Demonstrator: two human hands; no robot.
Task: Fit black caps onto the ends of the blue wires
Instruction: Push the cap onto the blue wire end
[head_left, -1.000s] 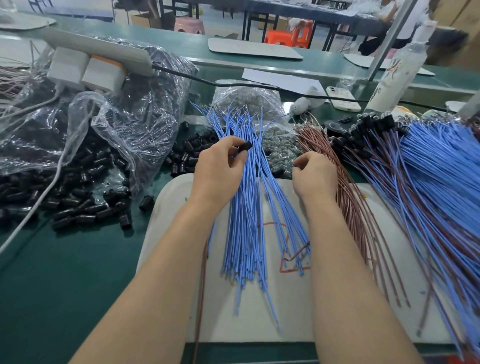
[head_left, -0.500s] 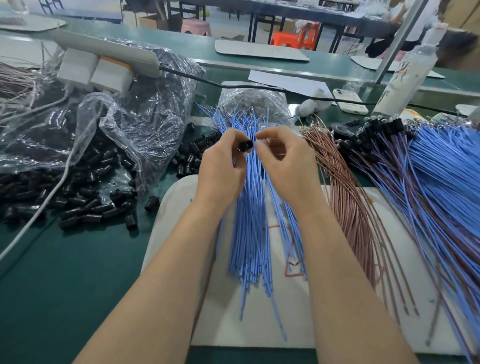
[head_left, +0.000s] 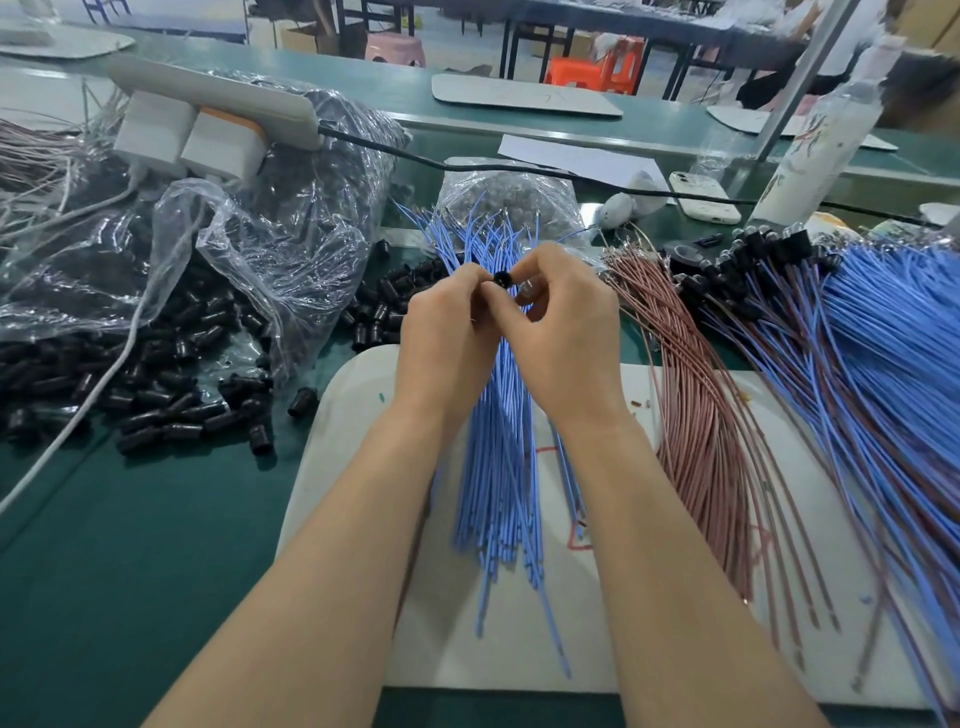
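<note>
- A small black cylindrical plastic cap (head_left: 501, 280) is pinched between thumb and forefinger of the left hand (head_left: 447, 332), above the far edge of the white rounded work board (head_left: 353, 441).
- The right hand (head_left: 566, 332) is curled, with its fingertips pinched against the same cap. Whether a wire end is gripped too is hidden.
- The bundle of thin blue insulated wires (head_left: 501, 467) is laid along the board's middle, under both hands. Its metal tips are fanned past the board's far edge.
- Risk: the cap could be dropped into the bundle, since it is tiny and only a fingertip pinch is used.
- Risk: a wire tip could be bent if pushed in off-axis, and a limp wire is likely to buckle if held far from its end.
- Risk: neighbouring wires could be dragged off the board, as the strands are crossed.
- Risk: a half-seated cap could be missed, because the joint is covered by fingers.
- The large crumpled clear plastic bag (head_left: 249, 249), left of the board, is filled with black caps.
- A pile of loose black caps (head_left: 171, 410) is spilled between that bag and the board.
- The smaller knotted clear plastic bag (head_left: 506, 189), beyond the board's far edge, is packed with small pale parts of a kind that cannot be told.
</note>
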